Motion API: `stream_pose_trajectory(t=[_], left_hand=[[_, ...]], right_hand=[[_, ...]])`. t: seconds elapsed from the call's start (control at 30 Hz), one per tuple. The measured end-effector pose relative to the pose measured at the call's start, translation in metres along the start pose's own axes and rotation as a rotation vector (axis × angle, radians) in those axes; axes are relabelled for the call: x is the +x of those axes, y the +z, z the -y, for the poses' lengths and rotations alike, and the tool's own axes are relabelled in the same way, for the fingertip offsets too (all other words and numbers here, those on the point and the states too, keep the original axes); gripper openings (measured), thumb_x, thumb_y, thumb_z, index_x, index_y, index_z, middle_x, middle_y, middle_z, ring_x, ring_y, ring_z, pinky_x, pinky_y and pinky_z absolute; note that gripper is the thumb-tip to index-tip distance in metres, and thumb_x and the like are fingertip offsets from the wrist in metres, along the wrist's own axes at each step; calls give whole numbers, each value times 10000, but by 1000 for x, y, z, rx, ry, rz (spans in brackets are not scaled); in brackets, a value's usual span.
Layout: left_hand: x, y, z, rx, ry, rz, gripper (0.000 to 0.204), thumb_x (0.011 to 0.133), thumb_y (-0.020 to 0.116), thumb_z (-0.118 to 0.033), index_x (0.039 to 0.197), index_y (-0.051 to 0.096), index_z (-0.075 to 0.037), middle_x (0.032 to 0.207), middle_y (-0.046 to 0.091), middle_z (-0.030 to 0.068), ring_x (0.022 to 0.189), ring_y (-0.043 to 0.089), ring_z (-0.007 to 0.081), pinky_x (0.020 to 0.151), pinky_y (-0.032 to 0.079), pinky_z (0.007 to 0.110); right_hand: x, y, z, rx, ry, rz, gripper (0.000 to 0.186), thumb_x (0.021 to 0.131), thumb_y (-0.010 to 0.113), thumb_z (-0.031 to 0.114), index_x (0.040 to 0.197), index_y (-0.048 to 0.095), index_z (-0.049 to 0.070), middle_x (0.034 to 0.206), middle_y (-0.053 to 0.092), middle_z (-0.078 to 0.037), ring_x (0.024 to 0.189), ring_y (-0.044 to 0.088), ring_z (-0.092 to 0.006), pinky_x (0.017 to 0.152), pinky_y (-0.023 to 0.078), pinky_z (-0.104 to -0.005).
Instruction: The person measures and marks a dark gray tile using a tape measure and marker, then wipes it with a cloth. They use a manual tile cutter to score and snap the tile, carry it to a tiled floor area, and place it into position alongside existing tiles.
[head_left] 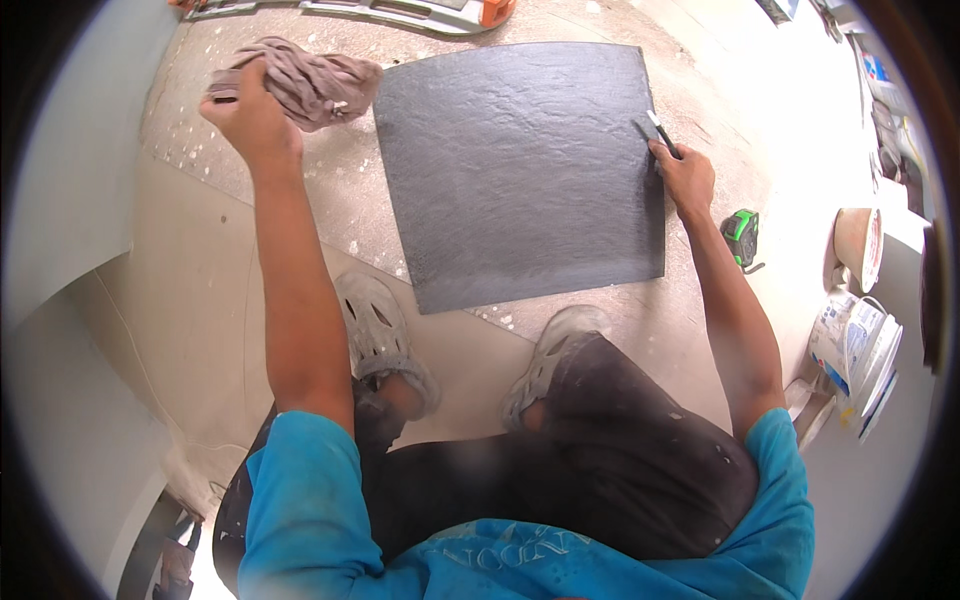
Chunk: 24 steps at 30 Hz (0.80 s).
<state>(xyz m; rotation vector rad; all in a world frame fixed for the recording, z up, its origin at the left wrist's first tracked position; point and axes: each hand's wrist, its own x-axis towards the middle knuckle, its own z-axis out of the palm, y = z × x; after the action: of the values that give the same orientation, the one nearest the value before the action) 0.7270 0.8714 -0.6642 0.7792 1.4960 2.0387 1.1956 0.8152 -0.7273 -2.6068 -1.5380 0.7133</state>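
A crumpled, brownish-pink rag [318, 88] is bunched in my left hand [258, 122], held past the upper left corner of a dark grey tile [520, 180]. The tile has a rippled, slate-like face and lies flat on the floor before my feet. At its right edge, my right hand [686, 178] is closed around a thin black marker or pencil [664, 136] with a white end pointing up and away. Whether that hand also touches the tile's edge I cannot tell. Near my right wrist sits a green and black tape measure [741, 238].
An orange and grey tool [420, 12], perhaps a tile cutter, lies beyond the tile. Paint-spattered buckets [850, 340] and a beige tub [858, 248] stand at the right. My clog-covered feet [375, 320] are close to the tile's near edge. A pale wall [80, 130] rises on the left.
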Motion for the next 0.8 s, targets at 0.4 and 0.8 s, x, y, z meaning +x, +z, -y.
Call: stream_pose_trajectory(t=[0.4, 0.8], left_hand=[[-108, 29, 51, 836, 211, 673, 485, 864, 687, -277, 1310, 591, -114, 1312, 454, 208, 1147, 529, 317, 921, 459, 385], [-161, 21, 82, 1006, 476, 750, 494, 919, 632, -192, 1386, 491, -111, 1313, 450, 229, 1235, 448, 387, 1022, 366, 479]], right_hand=[[2, -18, 19, -218, -49, 23, 430, 848, 669, 545, 951, 773, 141, 805, 713, -121, 776, 703, -287, 690, 549, -416], [-9, -14, 13, -321, -262, -102, 329, 890, 634, 435, 922, 744, 126, 818, 709, -139, 818, 699, -311, 716, 542, -448]])
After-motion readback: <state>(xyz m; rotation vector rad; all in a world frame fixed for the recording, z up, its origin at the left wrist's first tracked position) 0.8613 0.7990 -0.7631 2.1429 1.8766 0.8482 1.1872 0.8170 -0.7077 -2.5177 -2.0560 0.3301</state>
